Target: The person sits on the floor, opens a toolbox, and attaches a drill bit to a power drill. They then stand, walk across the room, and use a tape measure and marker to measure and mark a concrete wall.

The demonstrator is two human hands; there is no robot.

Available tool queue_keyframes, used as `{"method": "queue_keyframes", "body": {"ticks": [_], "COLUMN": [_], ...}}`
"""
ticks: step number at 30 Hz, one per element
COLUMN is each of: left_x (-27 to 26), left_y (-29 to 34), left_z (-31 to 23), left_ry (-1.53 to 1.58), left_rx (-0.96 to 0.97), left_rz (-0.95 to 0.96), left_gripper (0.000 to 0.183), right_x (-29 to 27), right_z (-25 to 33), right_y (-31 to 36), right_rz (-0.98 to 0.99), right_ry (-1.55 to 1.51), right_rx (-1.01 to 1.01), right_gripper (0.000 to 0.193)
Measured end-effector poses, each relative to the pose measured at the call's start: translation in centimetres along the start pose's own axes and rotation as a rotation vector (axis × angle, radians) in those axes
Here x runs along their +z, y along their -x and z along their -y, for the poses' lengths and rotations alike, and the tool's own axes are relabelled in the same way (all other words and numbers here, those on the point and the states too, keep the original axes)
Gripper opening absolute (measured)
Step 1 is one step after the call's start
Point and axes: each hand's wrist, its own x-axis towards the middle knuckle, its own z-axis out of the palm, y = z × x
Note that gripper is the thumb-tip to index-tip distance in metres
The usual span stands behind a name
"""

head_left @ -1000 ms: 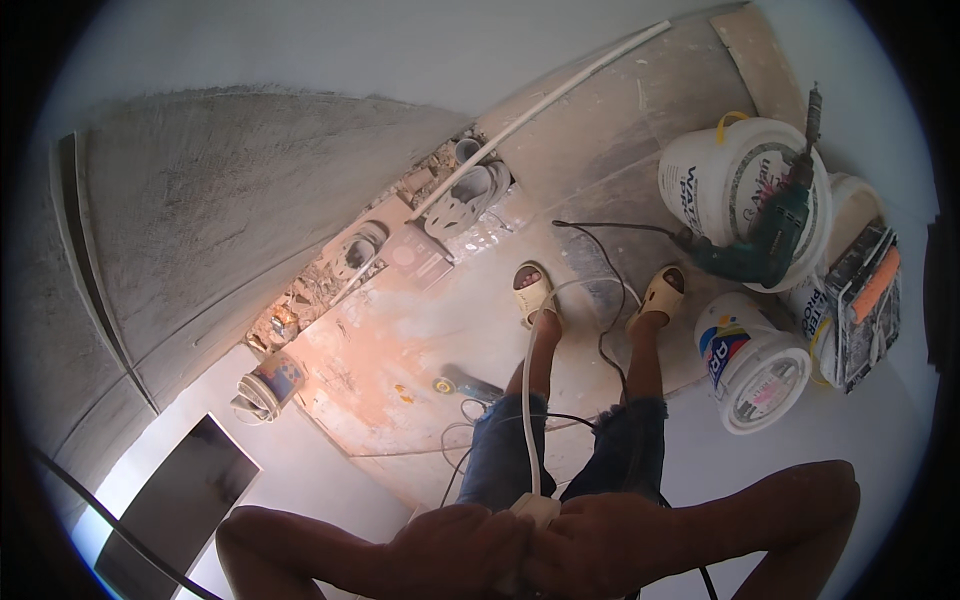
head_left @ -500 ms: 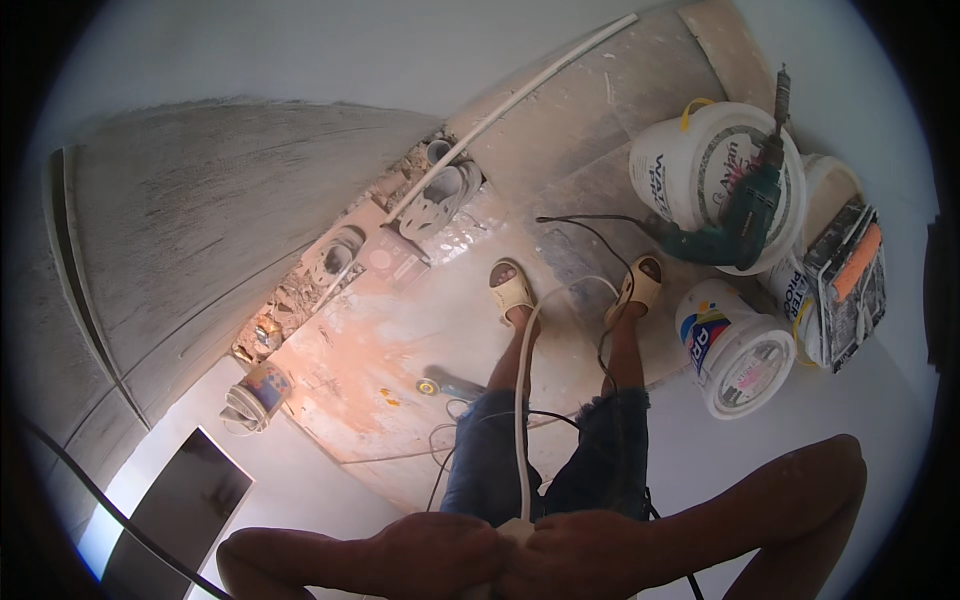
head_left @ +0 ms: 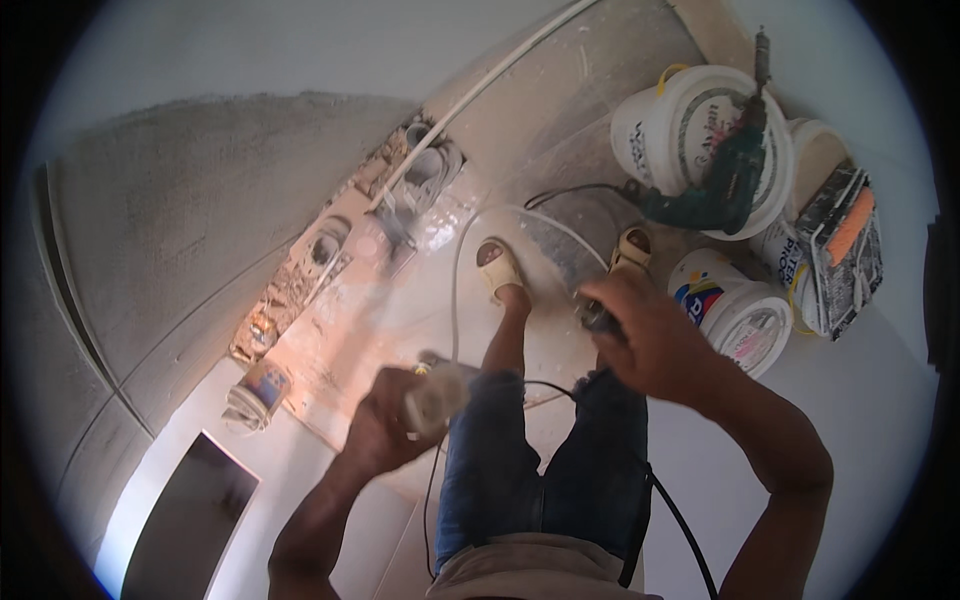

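Observation:
My left hand [head_left: 382, 425] is wrapped around an off-white extension socket [head_left: 438, 400], held in front of my left thigh. A pale cable [head_left: 457, 290] rises from near the socket and loops over the floor toward my right foot. Apart from it, my right hand [head_left: 655, 345] is closed on a small dark plug-like piece [head_left: 598, 317], held above my right shin; blur hides its details. Beyond that hand, a dark green power drill [head_left: 725, 185] with a long bit lies across the lid of a white bucket [head_left: 635, 140]. Its black cord [head_left: 570, 190] bends over the floor.
Right of my feet stand another white bucket [head_left: 755, 330] and a paint tray [head_left: 845, 265] with an orange roller [head_left: 853, 228]. A long pale pipe [head_left: 490, 75] slants along a rubble-filled channel [head_left: 300, 275] with pipe openings. A small pot [head_left: 260, 390] stands left.
My hands, together at my waist before, have parted and moved forward. The left carries the extension socket leftward; the right holds the dark piece out to the right. The pale cable has shifted left.

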Motion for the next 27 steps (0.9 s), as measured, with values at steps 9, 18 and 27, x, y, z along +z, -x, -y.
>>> {"method": "queue_keyframes", "body": {"ticks": [9,18,27], "left_x": [0.0,-0.3,1.5], "left_y": [-5.1,-7.0,-9.1], "left_z": [1.4,1.6,0.8], "left_ry": [0.348,1.179,1.279], "left_rx": [-0.041,-0.104,-0.166], "left_rz": [-0.207,-0.057,0.061], "left_gripper": [0.075,0.108,0.104], "right_x": [5.8,9.3,9.4], "right_z": [2.4,4.5,5.2], "right_y": [-1.0,-2.7,-2.9], "right_rz": [-0.149,-0.339,-0.377], "right_ry": [-0.074,-0.159,-0.051], "right_rx": [-0.055,-0.248,-0.207], "right_gripper": [0.045,0.036,0.037]}}
